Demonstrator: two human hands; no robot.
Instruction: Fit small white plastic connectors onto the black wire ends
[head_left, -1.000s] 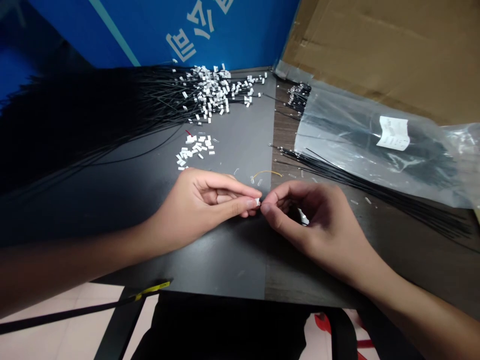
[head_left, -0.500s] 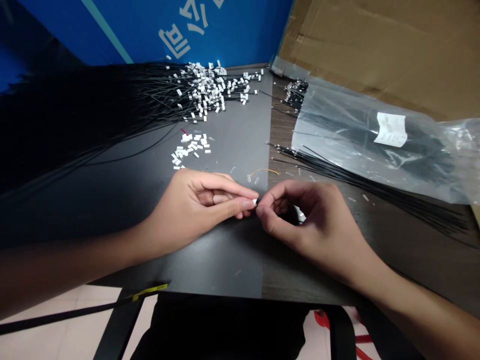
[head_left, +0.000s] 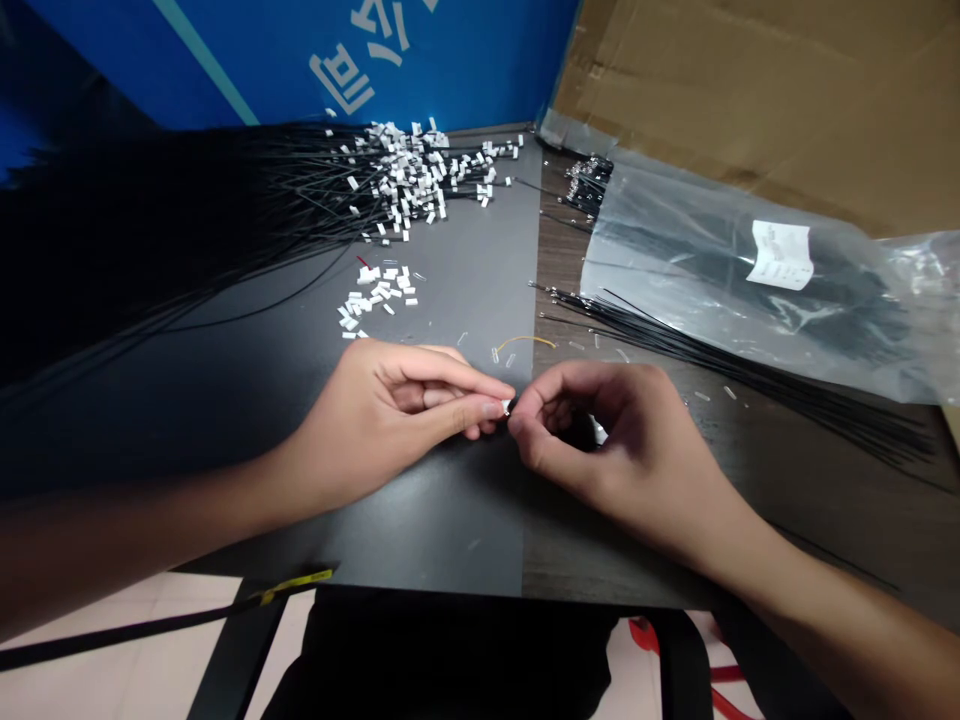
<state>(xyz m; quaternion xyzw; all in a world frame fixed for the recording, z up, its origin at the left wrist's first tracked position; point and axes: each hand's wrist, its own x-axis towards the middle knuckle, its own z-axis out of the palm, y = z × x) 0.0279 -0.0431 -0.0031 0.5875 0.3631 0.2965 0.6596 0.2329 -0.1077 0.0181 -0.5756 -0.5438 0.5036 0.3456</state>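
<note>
The left hand [head_left: 382, 420] pinches a tiny white connector [head_left: 508, 405] between thumb and forefinger, its other fingers curled beneath. The connector sits at the fingertips, just where the two hands meet. The right hand [head_left: 607, 440] is curled, with its thumb and forefinger pressed together against the connector's far end; whatever they pinch there is too small to make out. A white piece [head_left: 598, 432] shows in the shadowed hollow of that hand.

Beyond the grip to the right lies a clear plastic bag [head_left: 720, 290] packed with dark coiled wire, a white label [head_left: 780, 255] stuck on its outside. A loose bunch of black wires [head_left: 675, 350] with metal-tipped ends runs along the bag's near edge, right of the hands. Straight ahead, a short yellow wire [head_left: 525, 341] lies just past the fingertips, and further left a small heap of white connectors [head_left: 375, 295] sits on a dark grey mat [head_left: 442, 510]. Further out, a big spread of black wires ending in white connectors [head_left: 409, 175] fans across the mat, in front of a blue panel [head_left: 300, 60] and a cardboard sheet [head_left: 750, 90].
</note>
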